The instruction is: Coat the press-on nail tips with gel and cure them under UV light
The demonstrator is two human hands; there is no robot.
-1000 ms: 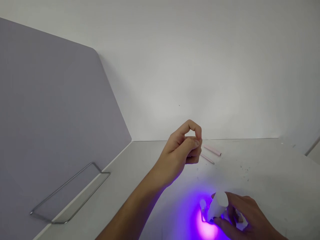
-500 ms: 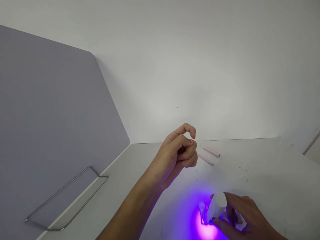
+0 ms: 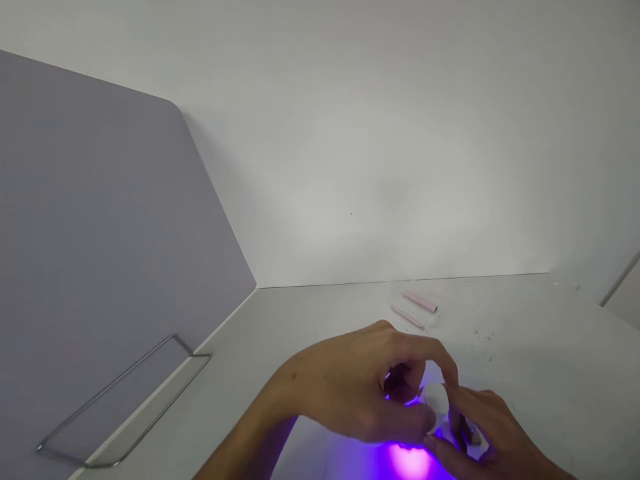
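A small white UV lamp (image 3: 436,398) stands low at the lower right, throwing a purple and pink glow onto the white table (image 3: 240,387). My left hand (image 3: 365,383) arches over it from the left, thumb and index finger closed on its rounded top. From the right, my right hand (image 3: 493,427) grips the same lamp lower down with thumb and fingers. Something pale and glossy shows beneath the right hand's fingers, but I cannot make out what it is. Whatever lies under the light is mostly covered by the left hand.
Farther back lie a thick pink tube (image 3: 420,301) and a thin pink pen-like stick (image 3: 407,317). Small dark crumbs (image 3: 483,335) are scattered to their right. A grey panel (image 3: 100,233) with a metal wire frame (image 3: 130,373) rises at the left; a white wall (image 3: 375,167) stands behind.
My left hand has come down and to the right from above the table, going from loosely curled and holding nothing to closed on the lamp's top. The right hand has stayed at the lamp.
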